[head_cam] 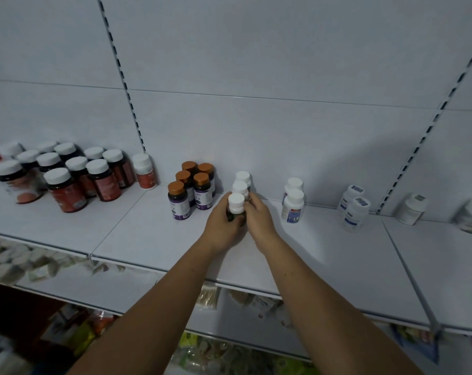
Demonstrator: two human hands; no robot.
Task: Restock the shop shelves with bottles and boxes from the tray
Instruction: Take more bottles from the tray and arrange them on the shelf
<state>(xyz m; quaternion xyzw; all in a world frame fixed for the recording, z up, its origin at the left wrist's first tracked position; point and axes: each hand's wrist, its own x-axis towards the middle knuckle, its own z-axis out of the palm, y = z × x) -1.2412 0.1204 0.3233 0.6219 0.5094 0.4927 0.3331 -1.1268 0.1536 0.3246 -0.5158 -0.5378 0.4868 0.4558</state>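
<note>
Shelving fills our view: one long white shelf (324, 247) carries red-labelled bottles (67, 185) far left, copper-capped bottles (191, 190) near the middle and blue-labelled white bottles (293, 204) to the right. Between those last two groups our left hand (221, 226) and right hand (259, 217) meet, the fingers of both curled round the white-capped bottle (236, 203). It is upright, just in front of two matching bottles (241, 182); its base is hidden. We judge the placing step nearly done. Next comes a gentle release that keeps the row straight, then another trip to the tray, which is out of view.
</note>
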